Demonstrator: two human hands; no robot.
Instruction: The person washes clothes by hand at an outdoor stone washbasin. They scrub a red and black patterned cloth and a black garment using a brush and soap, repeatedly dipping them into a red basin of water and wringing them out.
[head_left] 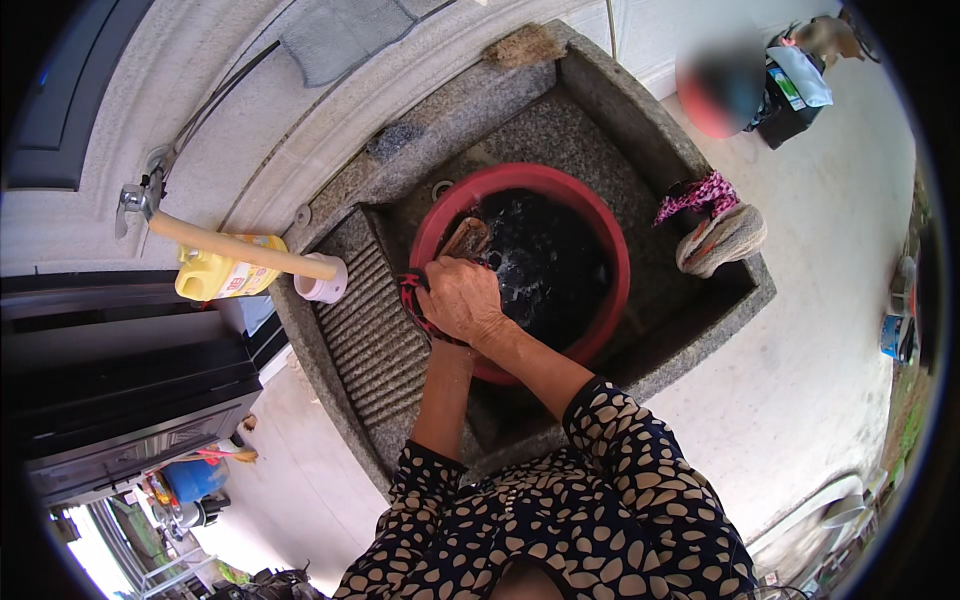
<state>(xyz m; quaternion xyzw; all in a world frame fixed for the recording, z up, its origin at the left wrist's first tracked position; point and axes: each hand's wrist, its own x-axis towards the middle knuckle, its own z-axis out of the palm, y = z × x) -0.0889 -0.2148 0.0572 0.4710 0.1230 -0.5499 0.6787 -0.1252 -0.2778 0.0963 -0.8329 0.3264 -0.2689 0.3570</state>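
Observation:
Both my hands meet at the left rim of a red plastic basin (622,270) holding dark water with some foam. A red-and-black patterned cloth item (409,292) is bunched around my left hand (438,332), whose fingers are mostly hidden. Over it lies my right hand (465,298), its fingers curled down and pressed on the item. Just past the knuckles a brown, worn oblong piece (467,239) sticks out over the water; I cannot tell whether it is a brush or part of the held item.
The basin stands in a grey stone sink (620,100) with a ribbed washboard (375,345) at left. A tap hose (240,250) ends over a white cup (322,280), beside a yellow jug (215,270). Pink-and-black cloth (705,195) and a beige knitted piece (722,240) lie on the right wall.

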